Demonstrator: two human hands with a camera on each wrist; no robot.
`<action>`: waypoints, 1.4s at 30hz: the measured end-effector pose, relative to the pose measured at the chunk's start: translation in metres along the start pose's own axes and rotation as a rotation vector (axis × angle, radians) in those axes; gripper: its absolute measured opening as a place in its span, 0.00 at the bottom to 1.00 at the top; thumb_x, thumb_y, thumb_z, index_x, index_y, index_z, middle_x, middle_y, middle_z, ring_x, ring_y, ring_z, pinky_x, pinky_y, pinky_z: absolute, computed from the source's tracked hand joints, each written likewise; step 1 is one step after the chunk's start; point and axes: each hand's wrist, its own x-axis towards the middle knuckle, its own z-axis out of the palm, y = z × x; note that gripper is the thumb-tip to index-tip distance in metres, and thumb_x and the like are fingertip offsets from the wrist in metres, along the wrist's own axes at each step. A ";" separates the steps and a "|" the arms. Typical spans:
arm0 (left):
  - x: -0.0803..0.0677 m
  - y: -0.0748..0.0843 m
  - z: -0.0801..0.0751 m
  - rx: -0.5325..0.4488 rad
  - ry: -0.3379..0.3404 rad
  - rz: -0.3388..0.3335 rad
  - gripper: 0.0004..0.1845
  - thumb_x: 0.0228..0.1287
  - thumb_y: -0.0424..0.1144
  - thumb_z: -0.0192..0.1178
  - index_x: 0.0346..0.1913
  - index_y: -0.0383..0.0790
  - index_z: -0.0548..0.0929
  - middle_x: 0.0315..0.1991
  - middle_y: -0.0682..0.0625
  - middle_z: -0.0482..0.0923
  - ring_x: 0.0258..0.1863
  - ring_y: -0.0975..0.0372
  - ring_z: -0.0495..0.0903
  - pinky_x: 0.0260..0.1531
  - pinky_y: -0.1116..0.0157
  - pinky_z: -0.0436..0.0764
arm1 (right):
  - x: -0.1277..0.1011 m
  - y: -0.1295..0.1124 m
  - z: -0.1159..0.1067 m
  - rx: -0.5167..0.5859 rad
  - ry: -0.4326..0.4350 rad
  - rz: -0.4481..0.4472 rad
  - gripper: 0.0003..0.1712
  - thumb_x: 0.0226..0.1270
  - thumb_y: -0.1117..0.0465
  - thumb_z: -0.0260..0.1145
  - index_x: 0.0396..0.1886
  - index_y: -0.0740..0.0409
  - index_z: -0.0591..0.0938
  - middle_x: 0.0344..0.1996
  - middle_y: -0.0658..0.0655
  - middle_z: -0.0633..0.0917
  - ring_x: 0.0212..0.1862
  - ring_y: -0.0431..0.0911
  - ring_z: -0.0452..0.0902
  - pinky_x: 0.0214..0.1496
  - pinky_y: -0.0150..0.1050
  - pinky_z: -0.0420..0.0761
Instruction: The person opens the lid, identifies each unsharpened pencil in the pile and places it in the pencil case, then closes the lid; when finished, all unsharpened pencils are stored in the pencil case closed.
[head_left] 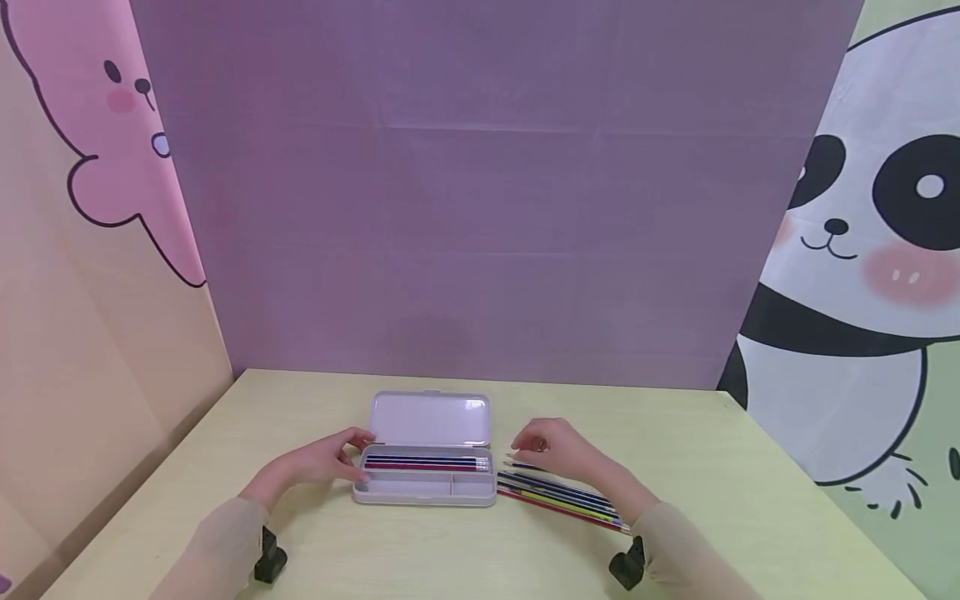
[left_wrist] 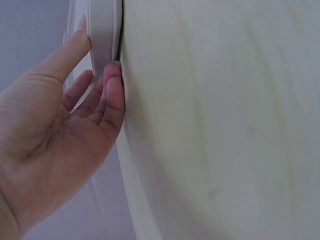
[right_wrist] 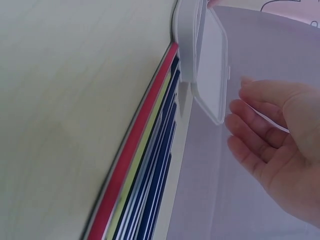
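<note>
A pale lavender pencil case point(head_left: 401, 486) lies with its lid point(head_left: 431, 419) folded back behind it. Several dark blue and red pencils point(head_left: 420, 463) fill its rear compartment. At its left end my left hand point(head_left: 330, 458) grips the case, thumb up on the rim and fingertips low against the side wall, as the left wrist view shows. Beside the case's right end, my right hand point(head_left: 561, 446) hovers over loose pencils point(head_left: 558, 493) in dark blue, yellow and red. The right wrist view shows that hand's fingers point(right_wrist: 250, 125) loosely bent with nothing between them.
The light wooden table point(head_left: 315, 546) runs back to a purple backdrop point(head_left: 480, 250). A divider splits the case's front part into a long and a short section. Small black cameras point(head_left: 270, 556) are strapped at both wrists. Cartoon-printed curtains point(head_left: 840, 375) stand on both sides.
</note>
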 end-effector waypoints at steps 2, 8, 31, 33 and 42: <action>0.000 0.000 0.000 0.000 0.001 -0.001 0.35 0.53 0.43 0.69 0.63 0.42 0.66 0.56 0.43 0.68 0.39 0.59 0.71 0.44 0.61 0.71 | -0.005 0.003 -0.002 -0.004 -0.002 0.008 0.08 0.60 0.62 0.67 0.39 0.60 0.84 0.31 0.48 0.83 0.32 0.36 0.73 0.37 0.30 0.77; 0.001 -0.002 0.001 0.014 0.005 -0.014 0.36 0.53 0.44 0.69 0.64 0.43 0.66 0.57 0.43 0.68 0.40 0.59 0.72 0.43 0.61 0.72 | -0.018 0.009 -0.008 -0.003 -0.010 0.021 0.08 0.60 0.63 0.66 0.39 0.60 0.84 0.33 0.49 0.84 0.33 0.37 0.75 0.38 0.30 0.78; 0.002 -0.005 -0.001 0.020 -0.021 0.048 0.38 0.54 0.46 0.68 0.65 0.40 0.65 0.60 0.39 0.66 0.38 0.59 0.71 0.40 0.62 0.70 | -0.059 0.031 -0.010 0.024 -0.068 0.019 0.06 0.61 0.65 0.65 0.37 0.62 0.83 0.32 0.51 0.84 0.33 0.36 0.78 0.36 0.31 0.78; 0.002 -0.005 -0.002 0.018 -0.022 0.047 0.37 0.54 0.46 0.68 0.65 0.40 0.65 0.60 0.40 0.66 0.38 0.58 0.70 0.40 0.62 0.69 | -0.061 0.033 -0.010 0.028 -0.079 0.030 0.04 0.61 0.65 0.65 0.35 0.61 0.83 0.31 0.50 0.84 0.33 0.35 0.77 0.36 0.31 0.78; 0.004 -0.006 -0.001 0.018 -0.016 0.032 0.37 0.53 0.46 0.69 0.65 0.41 0.65 0.59 0.41 0.67 0.39 0.58 0.71 0.41 0.62 0.70 | -0.067 0.043 -0.010 0.052 -0.096 0.039 0.03 0.59 0.69 0.64 0.32 0.60 0.83 0.30 0.51 0.84 0.32 0.34 0.77 0.35 0.30 0.78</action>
